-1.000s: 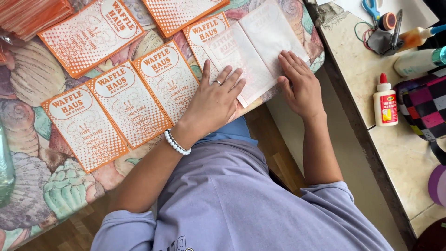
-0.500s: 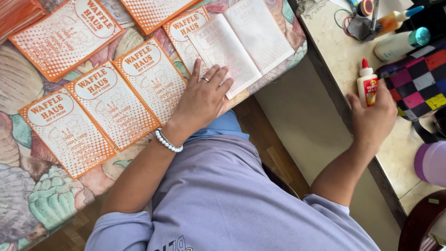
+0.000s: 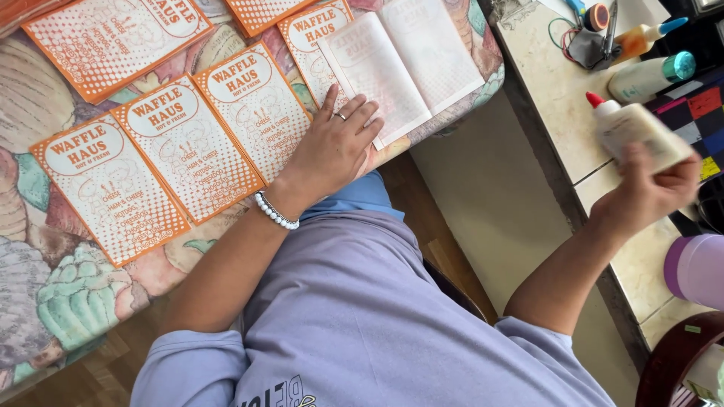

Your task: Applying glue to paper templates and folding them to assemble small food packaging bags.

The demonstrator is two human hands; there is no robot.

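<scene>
My left hand (image 3: 335, 147) lies flat, fingers apart, on the near corner of an open white booklet (image 3: 407, 64) on a patterned table. A bead bracelet (image 3: 275, 212) circles that wrist. Beside the booklet lie several orange and white printed sheets (image 3: 162, 147) in a row. My right hand (image 3: 648, 192) is off to the right, closed around a white glue bottle (image 3: 630, 128) with a red tip, lifted and tilted above the pale side counter (image 3: 554, 98).
On the counter's far end stand a second white bottle with a teal cap (image 3: 652, 75), an orange-nozzled bottle (image 3: 637, 38), scissors and a tape roll (image 3: 599, 15). A checked pouch (image 3: 697, 113) and a pink cup (image 3: 697, 267) sit at the right.
My right hand left the booklet, reached to the counter, took hold of the glue bottle and lifted it. My left hand stayed on the booklet.
</scene>
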